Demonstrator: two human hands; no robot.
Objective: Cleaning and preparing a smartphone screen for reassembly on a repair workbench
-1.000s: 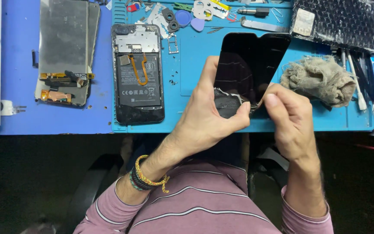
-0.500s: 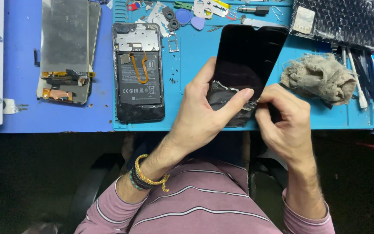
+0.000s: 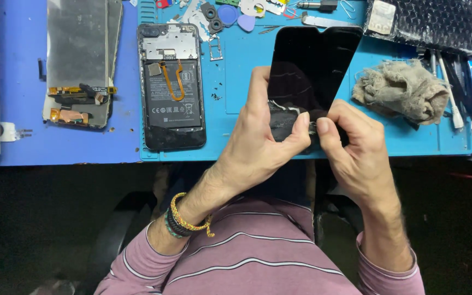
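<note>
My left hand (image 3: 263, 136) grips the near end of a black phone screen panel (image 3: 312, 60) that tilts up over the blue work mat (image 3: 236, 71). My right hand (image 3: 350, 147) pinches a thin film or strip at the panel's lower edge, right beside my left thumb. Dark peeled film bunches between my fingers. Left of my hands lies an opened phone body (image 3: 171, 87) with its battery and an orange flex cable showing.
An old cracked display (image 3: 77, 65) with orange flex parts lies at far left. A grey rag (image 3: 402, 90) sits right of the panel, with tools (image 3: 460, 87) and a bubble-wrap bag (image 3: 432, 22) beyond. Picks, screws and small parts (image 3: 230, 13) crowd the mat's far edge.
The panel has been lowered and tilted flatter toward the mat. My right hand moved in close to my left thumb and now pinches at the panel's lower edge.
</note>
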